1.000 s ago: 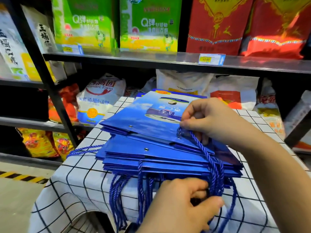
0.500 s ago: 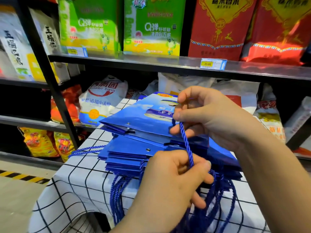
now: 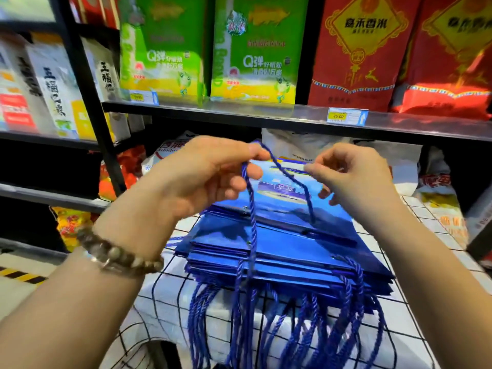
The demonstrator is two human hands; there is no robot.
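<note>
Shop shelves (image 3: pixel 239 113) behind, paper bags (image 3: pixel 292 249) stacked on the desk (image 3: pixel 170 302).
My left grip (image 3: pixel 202 177) pinches the cord (image 3: pixel 251 203) up top, looks soft and light; right grip (image 3: pixel 354 179) is curled beside it, can't tell if it's holding.

Green packs (image 3: pixel 255 49), red bags (image 3: pixel 356 49) — rice, perhaps — on shelf (image 3: pixel 239 114).

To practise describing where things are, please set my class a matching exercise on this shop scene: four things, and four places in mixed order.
Things: 1 blue cord; 2 stack of blue bags; 3 price label; 4 bead bracelet.
Places: A shelf edge; B checked cloth; C left wrist; D pinched by left hand.
Pairs: 1-D, 2-B, 3-A, 4-C.
</note>
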